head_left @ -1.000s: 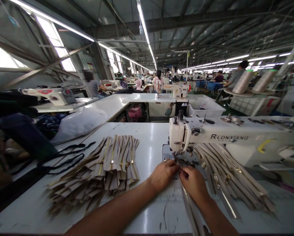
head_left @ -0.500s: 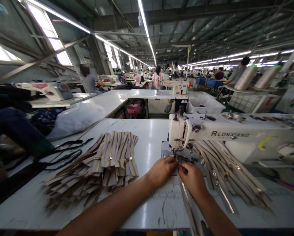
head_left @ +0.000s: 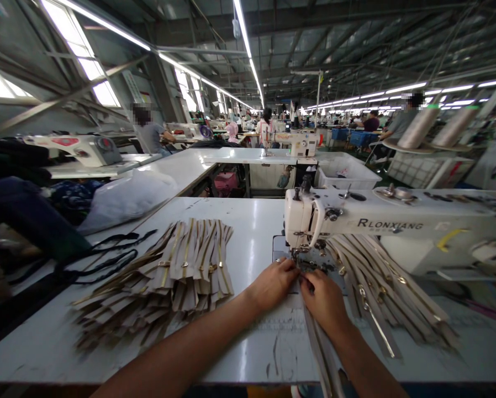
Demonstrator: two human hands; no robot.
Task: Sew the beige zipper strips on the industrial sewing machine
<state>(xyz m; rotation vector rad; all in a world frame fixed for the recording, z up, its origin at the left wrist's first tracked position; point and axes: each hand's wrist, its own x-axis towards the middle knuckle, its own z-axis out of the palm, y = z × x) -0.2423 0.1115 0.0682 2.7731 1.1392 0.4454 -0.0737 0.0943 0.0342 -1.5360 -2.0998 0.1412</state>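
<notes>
My left hand [head_left: 273, 283] and my right hand [head_left: 322, 298] meet at the needle of a white sewing machine [head_left: 380, 221] marked RLONXIANG. Both pinch the top end of a beige zipper strip [head_left: 320, 354] that runs back toward me off the table edge. The fingertips lie right below the presser foot [head_left: 300, 260], which partly hides them. A fanned pile of beige zippers with gold teeth [head_left: 177, 271] lies left of my left arm. A second pile of zippers [head_left: 380, 282] lies under the machine arm, to the right of my right hand.
The white worktable [head_left: 239, 226] carries black cords [head_left: 107, 257] and a white plastic bag [head_left: 127, 199] at the left. Thread cones [head_left: 417, 127] stand at back right. Behind are a white bin [head_left: 347, 177], more sewing machines and several seated workers.
The view has tipped slightly, so the table contents sit a little higher in the picture. Both hands stay at the needle, holding the zipper strip.
</notes>
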